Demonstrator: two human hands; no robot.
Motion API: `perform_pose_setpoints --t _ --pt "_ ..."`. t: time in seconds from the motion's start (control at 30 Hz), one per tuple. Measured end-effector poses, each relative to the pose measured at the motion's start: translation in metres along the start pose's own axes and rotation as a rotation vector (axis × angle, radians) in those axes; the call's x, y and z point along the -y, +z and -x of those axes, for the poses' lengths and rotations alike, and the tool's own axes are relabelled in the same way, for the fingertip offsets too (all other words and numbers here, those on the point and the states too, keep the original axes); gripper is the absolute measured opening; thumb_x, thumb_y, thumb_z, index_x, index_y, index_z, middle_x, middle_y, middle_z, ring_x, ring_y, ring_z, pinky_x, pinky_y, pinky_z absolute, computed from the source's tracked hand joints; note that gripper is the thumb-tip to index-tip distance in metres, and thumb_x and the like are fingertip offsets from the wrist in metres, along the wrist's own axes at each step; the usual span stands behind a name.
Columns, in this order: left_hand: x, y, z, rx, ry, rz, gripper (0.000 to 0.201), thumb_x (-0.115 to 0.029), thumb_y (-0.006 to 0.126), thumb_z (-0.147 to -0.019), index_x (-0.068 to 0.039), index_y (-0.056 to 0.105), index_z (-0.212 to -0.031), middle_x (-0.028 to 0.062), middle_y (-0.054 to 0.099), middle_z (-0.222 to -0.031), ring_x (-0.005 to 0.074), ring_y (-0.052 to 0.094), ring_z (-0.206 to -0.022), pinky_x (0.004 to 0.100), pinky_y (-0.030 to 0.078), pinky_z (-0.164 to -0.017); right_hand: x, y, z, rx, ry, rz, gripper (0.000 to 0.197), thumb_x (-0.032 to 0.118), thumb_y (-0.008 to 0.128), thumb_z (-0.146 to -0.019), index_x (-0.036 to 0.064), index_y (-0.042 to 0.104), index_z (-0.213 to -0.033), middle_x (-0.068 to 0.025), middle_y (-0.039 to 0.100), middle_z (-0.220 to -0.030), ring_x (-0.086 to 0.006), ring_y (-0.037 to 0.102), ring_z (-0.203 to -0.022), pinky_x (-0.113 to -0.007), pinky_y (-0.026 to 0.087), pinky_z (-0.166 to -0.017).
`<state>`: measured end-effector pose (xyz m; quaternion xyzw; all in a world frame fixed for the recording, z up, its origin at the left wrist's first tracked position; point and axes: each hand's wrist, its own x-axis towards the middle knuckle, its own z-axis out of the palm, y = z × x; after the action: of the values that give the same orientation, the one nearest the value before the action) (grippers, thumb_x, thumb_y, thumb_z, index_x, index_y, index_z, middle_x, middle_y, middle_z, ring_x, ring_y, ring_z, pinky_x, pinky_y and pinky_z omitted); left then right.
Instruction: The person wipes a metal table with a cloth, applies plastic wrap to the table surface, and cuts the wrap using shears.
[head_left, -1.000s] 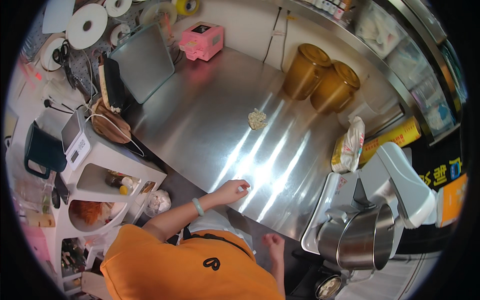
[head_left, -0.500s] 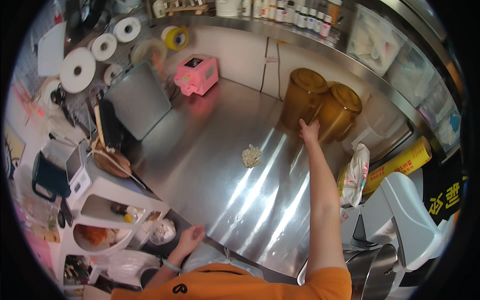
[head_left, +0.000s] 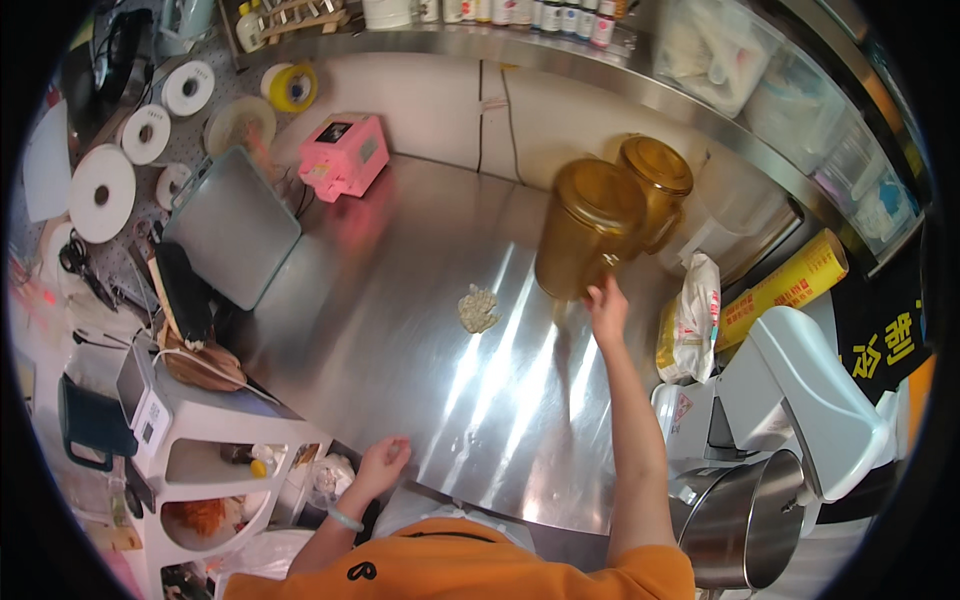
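Note:
My right hand [head_left: 607, 308] is closed on the handle of the nearer amber jug [head_left: 585, 225], a tall lidded vessel that looks lifted off the steel table. Close behind it on the right stands a second amber jug [head_left: 658, 180], partly hidden by the first. A small pale, lumpy clump [head_left: 478, 309] lies on the table, left of and nearer to me than the held jug. My left hand [head_left: 382, 466] hovers by the near table edge, its fingers loosely bent and apart, with nothing seen in it.
A pink machine [head_left: 345, 157] and a grey board [head_left: 235, 230] stand at the back left of the steel table [head_left: 390, 330]. A white-and-yellow bag [head_left: 690, 320], a yellow tube [head_left: 780, 303] and a large steel pot [head_left: 745, 520] are at right. A bottle shelf [head_left: 450, 42] runs above.
My right hand has drawn one amber jug toward me, away from its neighbour, and it looks raised. The view has shifted slightly right. My left hand stays near the table edge.

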<state>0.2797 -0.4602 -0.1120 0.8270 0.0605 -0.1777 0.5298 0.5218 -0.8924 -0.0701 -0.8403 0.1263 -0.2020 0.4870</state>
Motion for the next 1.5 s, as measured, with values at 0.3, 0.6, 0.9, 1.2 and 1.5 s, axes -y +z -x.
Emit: perform_pose_setpoints --t 0.3,0.6,0.9,1.2,1.5 --pt "-0.032 -0.005 -0.019 0.098 0.112 0.055 0.03 -0.016 0.06 -0.089 -0.002 0.056 -0.115 0.0068 0.064 -0.093 0.0131 0.061 -0.07 0.0268 0.049 -0.064 -0.043 -0.088 0.078 -0.082 0.027 -0.051 0.03 0.005 0.05 -0.095 0.0003 0.044 -0.124 -0.0079 0.059 -0.091 -0.0135 0.058 -0.065 -0.027 0.051 -0.06" --pt "-0.026 -0.01 -0.019 0.056 0.147 0.022 0.03 -0.014 0.061 -0.087 -0.003 0.057 -0.115 0.0091 0.066 -0.093 0.0158 0.064 -0.067 0.0281 0.05 -0.062 -0.014 -0.1 0.086 -0.52 0.034 0.271 0.063 0.009 0.065 -0.086 -0.0046 0.03 -0.137 -0.0218 0.039 -0.134 -0.0303 0.048 -0.113 -0.033 0.05 -0.082" --pt "-0.044 0.005 -0.053 0.178 0.233 -0.019 0.029 -0.011 0.061 -0.085 -0.001 0.058 -0.112 0.0106 0.065 -0.098 0.0154 0.06 -0.067 0.0285 0.051 -0.065 0.224 -0.225 0.025 -0.787 -0.673 0.399 0.022 0.009 0.061 -0.086 -0.0011 0.058 -0.105 -0.0128 0.061 -0.098 -0.0231 0.059 -0.087 -0.033 0.047 -0.08" --pt "-0.064 0.01 -0.051 0.128 0.291 -0.075 0.03 -0.012 0.062 -0.086 -0.001 0.057 -0.114 0.0072 0.064 -0.097 0.0123 0.059 -0.069 0.0266 0.05 -0.065 0.136 -0.4 -0.111 -0.454 0.315 1.162 0.082 0.043 0.079 -0.065 0.0228 0.042 -0.135 -0.0268 0.05 -0.125 -0.0426 0.046 -0.119 -0.046 0.038 -0.099" --pt "-0.019 -0.014 -0.006 0.005 0.101 0.003 0.029 -0.013 0.062 -0.085 -0.002 0.057 -0.111 0.0137 0.062 -0.102 0.0221 0.065 -0.071 0.033 0.051 -0.064 0.088 -0.42 -0.121 -0.491 0.215 1.174 0.053 0.036 0.079 -0.072 0.0043 0.064 -0.111 -0.0183 0.066 -0.106 -0.0338 0.063 -0.099 -0.041 0.05 -0.084"
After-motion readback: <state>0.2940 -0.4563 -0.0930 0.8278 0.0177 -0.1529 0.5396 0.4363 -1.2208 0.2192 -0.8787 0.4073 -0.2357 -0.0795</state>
